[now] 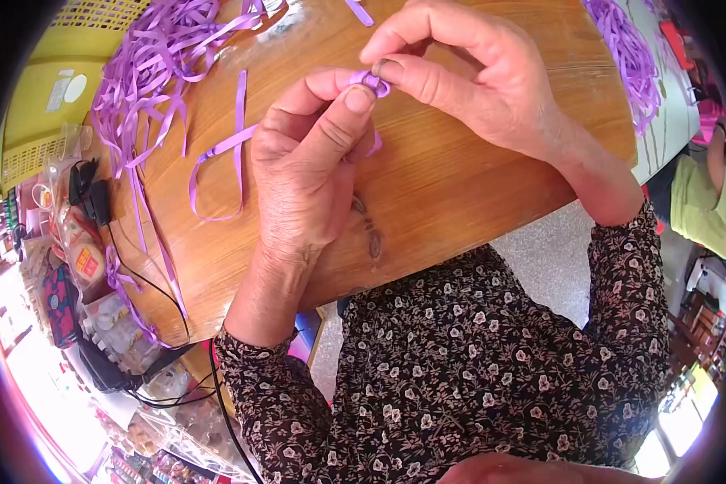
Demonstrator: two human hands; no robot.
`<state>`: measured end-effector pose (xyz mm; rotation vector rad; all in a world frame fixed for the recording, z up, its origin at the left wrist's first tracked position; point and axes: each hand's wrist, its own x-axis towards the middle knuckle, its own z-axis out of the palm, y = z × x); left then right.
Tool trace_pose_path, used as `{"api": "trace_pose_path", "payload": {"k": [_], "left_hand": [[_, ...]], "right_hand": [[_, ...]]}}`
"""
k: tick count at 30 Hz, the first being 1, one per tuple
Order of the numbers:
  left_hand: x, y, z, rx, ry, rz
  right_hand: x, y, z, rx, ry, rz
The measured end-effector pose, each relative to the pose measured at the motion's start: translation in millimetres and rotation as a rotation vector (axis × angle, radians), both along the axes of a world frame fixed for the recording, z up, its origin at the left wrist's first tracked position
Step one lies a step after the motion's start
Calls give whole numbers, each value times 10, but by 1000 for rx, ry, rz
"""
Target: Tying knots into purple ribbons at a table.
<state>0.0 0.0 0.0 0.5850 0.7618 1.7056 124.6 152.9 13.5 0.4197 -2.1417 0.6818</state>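
A small loop of purple ribbon (pixel 369 79) is held over the wooden table. My left hand (pixel 310 153) pinches it between thumb and forefinger, and a bit of ribbon shows below the fingers. From the right, my right hand (pixel 492 85) meets the loop with closed thumb and forefinger at its edge; its other fingers are curled. The exact contact at the fingertips is partly hidden. To the left of my left hand, a loose ribbon strip (pixel 240 149) lies on the tabletop, looping and trailing behind that hand.
A tangled heap of purple ribbons (pixel 149 73) spreads over the table (pixel 460 185) at upper left, beside a yellow-green basket (pixel 56 101). More ribbons (pixel 625 64) lie at the right edge. Black cables (pixel 169 302) and clutter line the left. A bare forearm (pixel 532 468) shows at the bottom.
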Motion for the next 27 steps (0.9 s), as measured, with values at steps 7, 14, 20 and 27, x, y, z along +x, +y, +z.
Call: {"api": "trace_pose_path", "payload": {"k": [7,14,20,27], "left_hand": [[-32,-17,0,-33,-31,41],[2,-23,41,-41,18,75],[6,-7,45,-16,27,54],[-7,-15,19,12,5,47]], "right_hand": [[102,-237,183,-308,-244,-169],[73,-248,66,-380,-158,-133],[-26,4,97,51,135,20],[56,-234,71,-431,-144,-114]]}}
